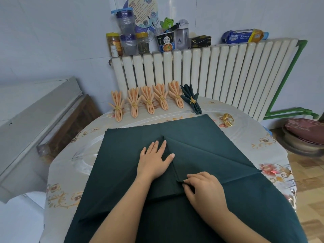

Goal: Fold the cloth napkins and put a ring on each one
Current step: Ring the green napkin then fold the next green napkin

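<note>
A large dark green napkin (pixel 201 137) lies spread on the round table, with its right side folded in toward the middle. My left hand (pixel 154 160) presses flat on it near the centre, fingers straight. My right hand (pixel 201 188) pinches a folded corner of the same green napkin at the near edge of the fold. A small pile of gold rings (pixel 228 119) lies on the table at the far right. Several folded peach napkins (pixel 149 101) with gold rings stand in a row at the far edge, with one folded green napkin (pixel 191 99) in a ring beside them.
The table wears a floral plastic cover (pixel 273 148). A white radiator (pixel 210 71) stands behind it, with jars, bottles and a wipes pack on top. A grey cabinet (pixel 35 123) is at the left. A cushioned stool (pixel 305 135) sits at the right.
</note>
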Demonstrator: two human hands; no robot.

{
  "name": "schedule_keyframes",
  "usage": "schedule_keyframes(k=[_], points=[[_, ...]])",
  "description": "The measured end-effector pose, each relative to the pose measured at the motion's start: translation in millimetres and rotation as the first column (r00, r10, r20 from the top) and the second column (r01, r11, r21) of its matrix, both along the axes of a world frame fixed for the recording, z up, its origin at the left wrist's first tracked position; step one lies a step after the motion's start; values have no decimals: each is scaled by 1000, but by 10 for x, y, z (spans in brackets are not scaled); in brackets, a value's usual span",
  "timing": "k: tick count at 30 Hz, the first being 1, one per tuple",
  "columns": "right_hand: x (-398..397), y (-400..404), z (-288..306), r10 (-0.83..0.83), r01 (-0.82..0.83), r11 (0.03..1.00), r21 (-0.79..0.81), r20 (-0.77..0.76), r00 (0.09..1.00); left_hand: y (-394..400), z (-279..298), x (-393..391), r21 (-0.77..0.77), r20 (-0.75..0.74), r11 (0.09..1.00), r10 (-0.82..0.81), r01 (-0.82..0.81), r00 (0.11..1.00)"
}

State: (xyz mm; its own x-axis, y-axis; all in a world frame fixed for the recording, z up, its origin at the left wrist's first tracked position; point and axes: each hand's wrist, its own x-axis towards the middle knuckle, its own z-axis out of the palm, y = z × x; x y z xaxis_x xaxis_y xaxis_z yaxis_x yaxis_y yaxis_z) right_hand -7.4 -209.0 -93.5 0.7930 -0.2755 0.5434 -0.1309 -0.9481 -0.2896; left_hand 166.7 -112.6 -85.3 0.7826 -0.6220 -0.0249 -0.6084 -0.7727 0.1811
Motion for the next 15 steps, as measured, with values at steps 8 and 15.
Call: schedule_keyframes(k=[8,15], points=[[-19,80,-9,87,-85,992,-90,21,996,9,-20,20,27,-2,1000,-16,17,1000],[-33,127,-21,148,-147,988,-45,12,989,19,-30,18,24,-2,999,-29,29,1000]])
